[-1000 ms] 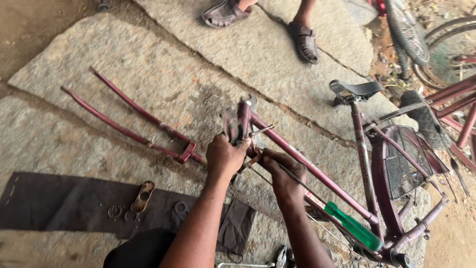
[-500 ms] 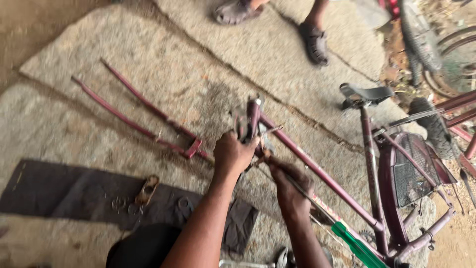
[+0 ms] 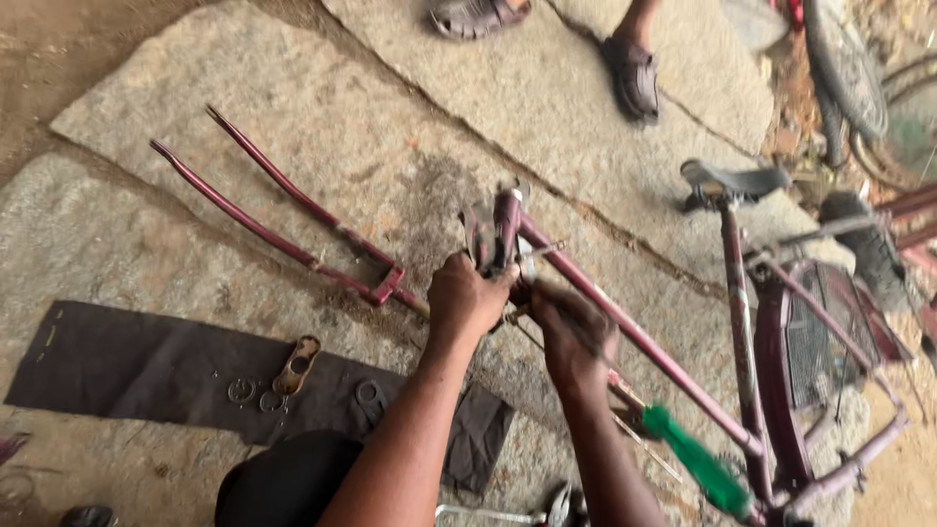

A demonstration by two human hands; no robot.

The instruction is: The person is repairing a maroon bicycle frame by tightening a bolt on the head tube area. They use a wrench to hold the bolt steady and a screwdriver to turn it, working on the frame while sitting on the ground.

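Left hand (image 3: 467,301) is closed around the head tube of the maroon steel bicycle frame (image 3: 625,327), which lies on its side on the rough grey stone slabs (image 3: 322,127). Right hand (image 3: 571,337), just beside it, is curled over the frame's top tube; I cannot tell what its fingers pinch. Nearer lie a green-handled screwdriver (image 3: 695,466) against the frame and a dark cloth mat (image 3: 137,366) carrying small metal rings and a rusty flat bracket (image 3: 296,364). Beyond the hands lies the detached maroon fork (image 3: 283,215). Farther off stand two sandalled feet (image 3: 634,73). If the left grip slackens, the frame could roll and nip fingers. No packages, labels or signs show.
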